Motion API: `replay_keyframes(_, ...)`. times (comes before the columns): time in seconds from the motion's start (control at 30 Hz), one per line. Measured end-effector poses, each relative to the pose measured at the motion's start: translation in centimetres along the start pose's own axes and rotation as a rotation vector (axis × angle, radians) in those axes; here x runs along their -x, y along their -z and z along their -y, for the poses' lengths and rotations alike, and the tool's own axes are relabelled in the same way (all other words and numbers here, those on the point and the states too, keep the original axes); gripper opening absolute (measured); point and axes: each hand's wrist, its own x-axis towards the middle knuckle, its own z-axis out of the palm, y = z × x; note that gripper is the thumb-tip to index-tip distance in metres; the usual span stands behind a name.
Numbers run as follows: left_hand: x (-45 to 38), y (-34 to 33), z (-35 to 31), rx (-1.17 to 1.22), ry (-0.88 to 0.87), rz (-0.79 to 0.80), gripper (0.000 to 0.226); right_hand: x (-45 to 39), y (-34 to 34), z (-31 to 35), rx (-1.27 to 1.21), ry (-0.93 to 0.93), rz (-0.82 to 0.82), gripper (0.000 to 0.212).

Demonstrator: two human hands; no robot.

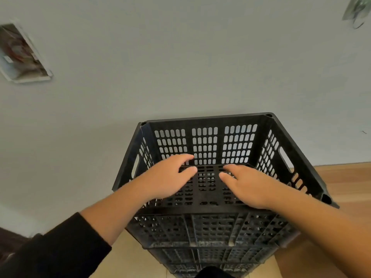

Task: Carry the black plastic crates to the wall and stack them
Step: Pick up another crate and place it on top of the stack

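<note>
The pale wall [180, 67] filled most of the view, with two blurred items fixed to it: a framed picture [20, 55] far to the upper left of the crate stack, and a second item [357, 11] to its upper right. Below lay a wooden floor [345, 181]. Against the wall stood the stack of black plastic crates [210, 253], at least three high; lower layers were too cut off to count. The top crate [204, 141] sat open-side up. Two bare hands reached into it: the left hand [168, 177] and right hand [249, 185] lay palm-down over its floor, each grip loosely spread, clamping nothing. One black sleeve [60, 251] covered the left arm.
</note>
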Motion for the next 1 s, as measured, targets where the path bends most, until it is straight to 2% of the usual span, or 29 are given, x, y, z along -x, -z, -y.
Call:
replay_keyframes(0.13, -2.4, 4.8, 5.6, -0.083, 0.08, -0.177, 0.059, -2.4, 4.3, -3.7, 0.195, 0.015, -0.299, 0.068)
replay_keyframes(0.2, -3.5, 6.1, 8.6, -0.133, 0.108, -0.208, 0.062, -3.7, 6.5, -6.1, 0.284, 0.0, -0.357, 0.07)
replay_keyframes(0.37, -5.2, 5.3, 12.1, -0.26, 0.165, -0.193, 0.076, -6.7, 9.0, -11.7, 0.385, -0.059, -0.342, 0.079)
replay_keyframes(0.47, -5.9, 4.1, 12.5, -0.25, 0.168, -0.195, 0.079, -7.7, 7.9, -13.4, 0.275, -0.106, -0.272, 0.086)
replay_keyframes(0.57, -6.0, 4.1, 12.7, -0.154, 0.168, -0.212, 0.075, -8.1, 7.3, -13.9, 0.136, -0.096, -0.28, 0.088)
replay_keyframes(0.7, -6.5, 3.9, 13.0, -0.198, 0.177, -0.205, 0.073, -8.5, 7.5, -14.0, 0.152, -0.094, -0.28, 0.094)
replay_keyframes(1.0, -6.7, 3.5, 13.4, -0.292, 0.17, -0.226, 0.073, -8.2, 7.3, -13.8, 0.206, -0.105, -0.298, 0.093)
